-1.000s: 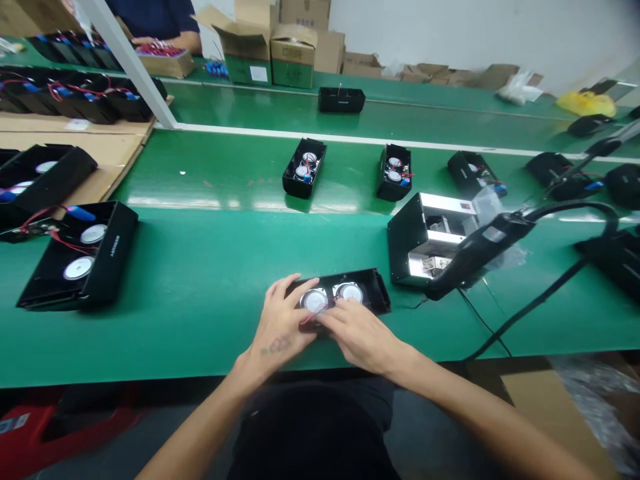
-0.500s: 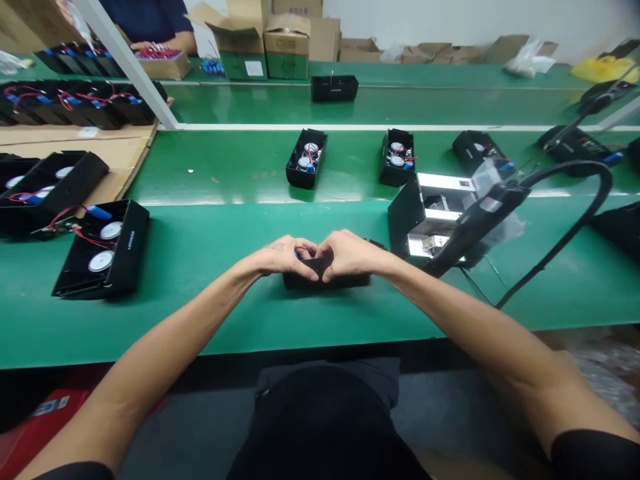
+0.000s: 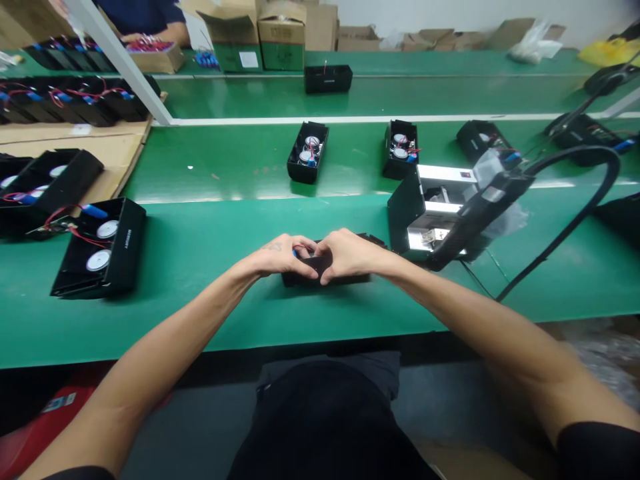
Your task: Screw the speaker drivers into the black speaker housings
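On the green bench mat in front of me lies a black speaker housing (image 3: 299, 279), its long side toward me. Both my hands cover much of it. My left hand (image 3: 283, 255) grips its near wall, thumb outside and bent fingers reaching in over the edge. My right hand (image 3: 350, 254) holds the same wall beside it, with the two thumb tips close together. A bit of red wire and blue shows by the left fingers. What the fingertips touch inside is hidden.
To the left, an open speaker housing (image 3: 127, 247) shows two round drivers and loose wires. A box-shaped metal device (image 3: 404, 210) and a black flexible-arm tool (image 3: 467, 217) stand at right. More housings (image 3: 306, 175) sit on the far green surface. A person's arm (image 3: 173, 33) shows behind.
The view has shifted slightly, so the far bench sits a little higher in the picture. My hands keep nearly the same grip on the speaker housing.
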Motion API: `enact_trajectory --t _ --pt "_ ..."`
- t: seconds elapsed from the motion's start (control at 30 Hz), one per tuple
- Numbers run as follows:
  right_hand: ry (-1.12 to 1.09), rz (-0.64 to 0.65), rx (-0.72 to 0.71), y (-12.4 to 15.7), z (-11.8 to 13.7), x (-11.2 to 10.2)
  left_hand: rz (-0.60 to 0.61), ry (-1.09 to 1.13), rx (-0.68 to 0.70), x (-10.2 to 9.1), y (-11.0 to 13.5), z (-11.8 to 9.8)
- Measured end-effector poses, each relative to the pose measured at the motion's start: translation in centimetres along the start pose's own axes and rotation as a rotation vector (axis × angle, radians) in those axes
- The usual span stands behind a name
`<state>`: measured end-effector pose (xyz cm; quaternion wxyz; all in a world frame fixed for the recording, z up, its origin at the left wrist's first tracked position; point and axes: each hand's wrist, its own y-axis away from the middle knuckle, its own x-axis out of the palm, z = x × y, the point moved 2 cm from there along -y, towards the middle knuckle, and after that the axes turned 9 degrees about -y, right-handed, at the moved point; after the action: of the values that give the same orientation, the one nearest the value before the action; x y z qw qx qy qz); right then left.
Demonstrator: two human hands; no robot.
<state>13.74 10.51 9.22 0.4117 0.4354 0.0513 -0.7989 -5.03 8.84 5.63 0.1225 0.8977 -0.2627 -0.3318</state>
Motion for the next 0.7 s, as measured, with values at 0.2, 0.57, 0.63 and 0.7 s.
enact_trajectory --t 0.2,0.57,0.63,0.7 --pt "0.004 -0.051 -0.005 0.05 -0.26 0.25 -0.008 0.004 0.002 0.06 -0.1 0.08" --pt "-0.009 -0.038 -0.022 -0.13 -0.56 0.19 -0.01 -0.012 0.013 -0.06 -0.16 0.05" --pt "0.0 -0.022 -0.01 -0.12 -0.5 0.22 -0.017 -0.004 0.006 -0.02 -0.16 0.01" --pt "0.009 -0.012 -0.005 -0.11 -0.39 0.28 -0.019 0.017 0.003 0.04 -0.15 0.03"
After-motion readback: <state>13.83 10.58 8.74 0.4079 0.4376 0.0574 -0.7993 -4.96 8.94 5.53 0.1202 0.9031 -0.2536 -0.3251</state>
